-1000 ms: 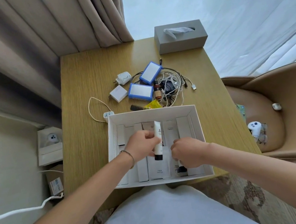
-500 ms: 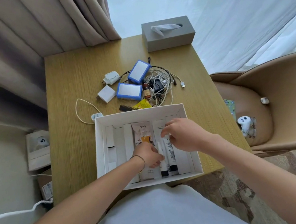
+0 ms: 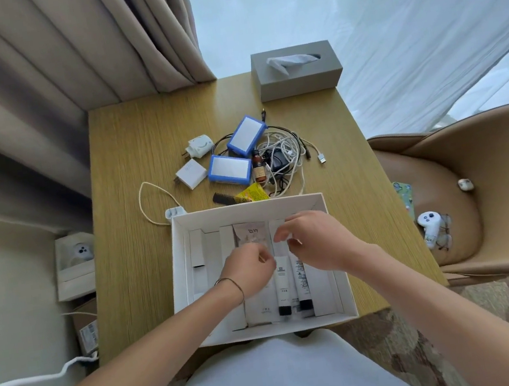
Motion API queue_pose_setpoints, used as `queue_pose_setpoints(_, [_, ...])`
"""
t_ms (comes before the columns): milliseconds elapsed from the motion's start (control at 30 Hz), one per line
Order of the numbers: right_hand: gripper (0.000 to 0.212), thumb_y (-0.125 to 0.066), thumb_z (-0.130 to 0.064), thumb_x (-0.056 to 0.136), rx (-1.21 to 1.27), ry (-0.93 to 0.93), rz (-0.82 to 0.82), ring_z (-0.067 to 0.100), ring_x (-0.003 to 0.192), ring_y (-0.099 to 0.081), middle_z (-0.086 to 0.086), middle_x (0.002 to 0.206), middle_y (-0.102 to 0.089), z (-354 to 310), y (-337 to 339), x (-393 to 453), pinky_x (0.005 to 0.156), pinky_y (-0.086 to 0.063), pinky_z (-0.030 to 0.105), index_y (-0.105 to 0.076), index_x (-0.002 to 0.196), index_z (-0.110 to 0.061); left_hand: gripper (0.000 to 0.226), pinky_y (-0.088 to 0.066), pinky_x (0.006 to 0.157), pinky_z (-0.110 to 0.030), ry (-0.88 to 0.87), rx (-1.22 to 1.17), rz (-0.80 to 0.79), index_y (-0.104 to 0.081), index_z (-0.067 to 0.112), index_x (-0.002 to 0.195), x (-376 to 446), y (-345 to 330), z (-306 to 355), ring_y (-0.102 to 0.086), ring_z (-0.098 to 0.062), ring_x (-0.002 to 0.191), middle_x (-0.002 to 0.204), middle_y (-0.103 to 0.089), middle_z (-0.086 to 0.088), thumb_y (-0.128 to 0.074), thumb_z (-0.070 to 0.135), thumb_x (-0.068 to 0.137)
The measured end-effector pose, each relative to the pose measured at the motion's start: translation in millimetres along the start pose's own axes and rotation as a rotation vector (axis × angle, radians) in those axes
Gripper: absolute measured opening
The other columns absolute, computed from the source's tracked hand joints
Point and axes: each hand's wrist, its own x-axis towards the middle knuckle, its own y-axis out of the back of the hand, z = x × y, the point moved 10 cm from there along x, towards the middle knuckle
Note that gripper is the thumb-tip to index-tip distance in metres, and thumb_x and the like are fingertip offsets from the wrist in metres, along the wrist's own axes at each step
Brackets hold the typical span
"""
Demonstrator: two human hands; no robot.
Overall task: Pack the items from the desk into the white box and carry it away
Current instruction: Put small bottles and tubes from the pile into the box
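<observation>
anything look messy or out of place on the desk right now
Nothing is spilled or broken. The one untidy spot is the cable tangle behind the white box, heaped around a small brown bottle lying on its side. The two tubes in the box lie neatly side by side.

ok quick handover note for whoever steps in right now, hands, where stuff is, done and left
Left hand: over the white box, fingers curled; whether it holds anything is unclear.
Right hand: over the box, fingers loosely curled, holding nothing visible.
In the box: two white tubes with black caps side by side, and a sachet.
Left on the desk: two blue-edged packs, two white chargers, a small brown bottle, tangled cables, a comb, a yellow packet.
To do: pack those, then carry the box away.
</observation>
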Motion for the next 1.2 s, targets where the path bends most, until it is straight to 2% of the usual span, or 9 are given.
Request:
queue_pose_setpoints(67, [0.035, -0.056, -0.006, 0.087, 0.019, -0.018, 0.053, 0.018, 0.098, -0.069, -0.006, 0.108, -0.077, -0.1, 14.5, 11.1, 0.083, -0.057, 0.036, -0.077, 0.109, -0.024, 0.013, -0.047, 0.062, -0.023, -0.046, -0.012, 0.064, -0.072, 0.028, 0.089, -3.3, 23.4, 9.9, -0.065, -0.008, 0.077, 0.081, -0.070, 0.011, -0.059, 0.031, 0.087])
queue_pose_setpoints(133, [0.034, -0.057, -0.007, 0.087, 0.054, -0.046, 0.124, 0.014, 0.093, -0.070, -0.008, 0.105, -0.077, 1.1, 32.2, 25.4, 0.081, -0.056, 0.030, -0.077, 0.106, -0.025, 0.011, -0.045, 0.061, -0.022, -0.106, -0.037, 0.137, -0.072, 0.028, 0.087, -6.6, 49.7, 22.8, -0.063, -0.006, 0.074, 0.077, -0.068, 0.013, -0.061, 0.030, 0.086])
queue_pose_setpoints(333, [0.026, -0.055, -0.011, 0.087, 0.155, -0.186, 0.282, 0.020, 0.081, -0.071, -0.002, 0.089, -0.078, 21.6, 72.4, 82.5, 0.071, -0.058, 0.037, -0.078, 0.095, -0.019, 0.009, -0.051, 0.066, -0.025, -0.223, -0.030, 0.290, -0.069, 0.030, 0.085, 5.2, 121.6, 52.7, -0.063, -0.004, 0.078, 0.080, -0.069, 0.012, -0.061, 0.028, 0.088])
queue_pose_setpoints(500, [0.033, -0.053, -0.010, 0.083, 0.129, -0.339, 0.241, 0.030, 0.095, -0.067, 0.005, 0.104, -0.076, 50.8, 65.8, 136.3, 0.070, -0.049, 0.033, -0.074, 0.106, -0.019, 0.011, -0.052, 0.072, -0.028, -0.200, 0.032, 0.340, -0.071, 0.026, 0.087, 35.8, 153.1, 52.0, -0.064, -0.009, 0.081, 0.083, -0.070, 0.011, -0.060, 0.023, 0.087])
queue_pose_setpoints(567, [0.029, -0.054, -0.011, 0.083, 0.091, -0.373, 0.193, 0.032, 0.093, -0.066, 0.009, 0.103, -0.074, 59.6, 54.6, 154.6, 0.070, -0.051, 0.036, -0.070, 0.107, -0.017, 0.012, -0.053, 0.073, -0.030, -0.175, 0.055, 0.329, -0.071, 0.026, 0.087, 48.6, 159.5, 45.6, -0.064, -0.011, 0.082, 0.084, -0.070, 0.008, -0.059, 0.023, 0.086])
queue_pose_setpoints(700, [0.020, -0.061, -0.012, 0.086, -0.089, -0.364, 0.093, 0.033, 0.090, -0.066, 0.010, 0.103, -0.070, 70.4, 31.3, 184.4, 0.063, -0.045, 0.036, -0.054, 0.104, -0.014, 0.013, -0.054, 0.073, -0.031, -0.117, 0.102, 0.316, -0.070, 0.028, 0.087, 68.1, 170.5, 28.2, -0.063, -0.012, 0.082, 0.084, -0.068, 0.009, -0.057, 0.024, 0.086])
queue_pose_setpoints(967, [0.036, -0.069, -0.015, 0.084, -0.310, -0.375, 0.034, 0.029, 0.085, -0.070, 0.006, 0.098, -0.072, 78.3, 4.0, 212.6, 0.053, -0.035, 0.033, -0.050, 0.115, -0.014, 0.015, -0.056, 0.074, -0.032, -0.013, 0.162, 0.299, -0.069, 0.030, 0.089, 87.8, 184.1, -9.9, -0.063, -0.011, 0.082, 0.085, -0.066, 0.013, -0.055, 0.026, 0.087])
queue_pose_setpoints(1100, [0.039, -0.070, -0.019, 0.083, -0.312, -0.401, 0.029, 0.028, 0.078, -0.069, 0.004, 0.093, -0.072, 80.9, 1.1, 217.5, 0.050, -0.031, 0.031, -0.047, 0.114, -0.016, 0.015, -0.055, 0.072, -0.031, 0.033, 0.174, 0.307, -0.068, 0.030, 0.087, 97.9, 190.6, -26.9, -0.063, -0.010, 0.081, 0.084, -0.066, 0.012, -0.055, 0.025, 0.087])
queue_pose_setpoints(1200, [0.043, -0.071, -0.026, 0.084, -0.247, -0.456, 0.061, 0.027, 0.070, -0.060, 0.003, 0.091, -0.070, 87.8, 5.6, 218.2, 0.049, -0.031, 0.030, -0.044, 0.116, -0.017, 0.014, -0.054, 0.069, -0.029, 0.076, 0.165, 0.312, -0.066, 0.030, 0.087, 109.0, 195.5, -40.6, -0.062, -0.010, 0.078, 0.084, -0.066, 0.012, -0.055, 0.023, 0.088])
